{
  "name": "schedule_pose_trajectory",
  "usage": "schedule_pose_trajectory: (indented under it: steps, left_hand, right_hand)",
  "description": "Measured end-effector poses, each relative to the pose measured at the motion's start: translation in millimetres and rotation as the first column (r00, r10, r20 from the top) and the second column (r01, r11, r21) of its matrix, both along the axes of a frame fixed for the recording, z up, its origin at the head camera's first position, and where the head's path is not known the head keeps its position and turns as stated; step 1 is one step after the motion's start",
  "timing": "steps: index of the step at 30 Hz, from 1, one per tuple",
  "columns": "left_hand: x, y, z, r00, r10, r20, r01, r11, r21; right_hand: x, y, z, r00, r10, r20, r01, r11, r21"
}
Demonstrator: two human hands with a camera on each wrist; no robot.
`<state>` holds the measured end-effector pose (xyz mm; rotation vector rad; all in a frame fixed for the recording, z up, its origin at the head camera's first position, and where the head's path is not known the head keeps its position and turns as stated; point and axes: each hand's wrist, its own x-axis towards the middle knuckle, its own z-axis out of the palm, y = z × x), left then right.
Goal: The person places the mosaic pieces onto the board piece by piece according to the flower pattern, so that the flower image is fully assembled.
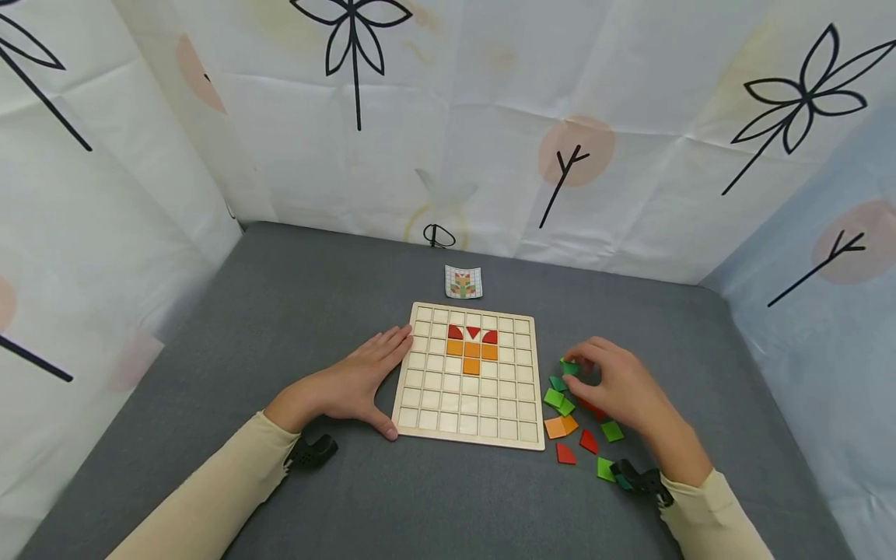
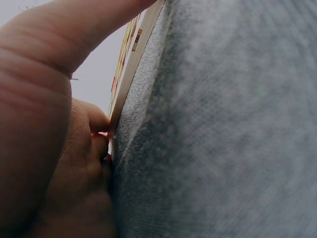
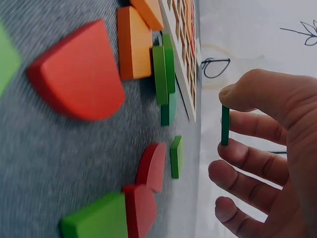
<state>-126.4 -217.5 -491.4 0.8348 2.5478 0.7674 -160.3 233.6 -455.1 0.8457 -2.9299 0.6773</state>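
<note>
A wooden grid board (image 1: 467, 424) lies on the grey table. Red pieces (image 1: 490, 337) form a row in its upper middle, with several orange squares (image 1: 472, 365) set below them. Against the board's left edge rests my left hand (image 1: 357, 377), fingers stretched out and thumb at the lower left corner. My right hand (image 1: 612, 381) is beside the board's right edge, over the loose pieces. In the right wrist view it pinches a thin dark green tile (image 3: 225, 125) between thumb and fingertips, held clear of the table.
Loose green tiles (image 1: 554, 397), orange tiles (image 1: 556, 427) and red rounded pieces (image 1: 565, 454) lie scattered right of the board. A small printed card (image 1: 463, 282) with a coloured pattern lies beyond its far edge. Patterned white curtains (image 1: 490, 155) surround the table.
</note>
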Motion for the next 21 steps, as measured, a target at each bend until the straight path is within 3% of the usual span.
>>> schedule_pose_trajectory:
  steps: [21]
  left_hand:
    - [1.4, -0.2, 1.6, 1.0, 0.004, -0.002, -0.004, 1.0, 0.008]
  right_hand:
    - [-1.8, -40, 5.0, 0.997, 0.073, -0.013, -0.073, 0.997, -0.011]
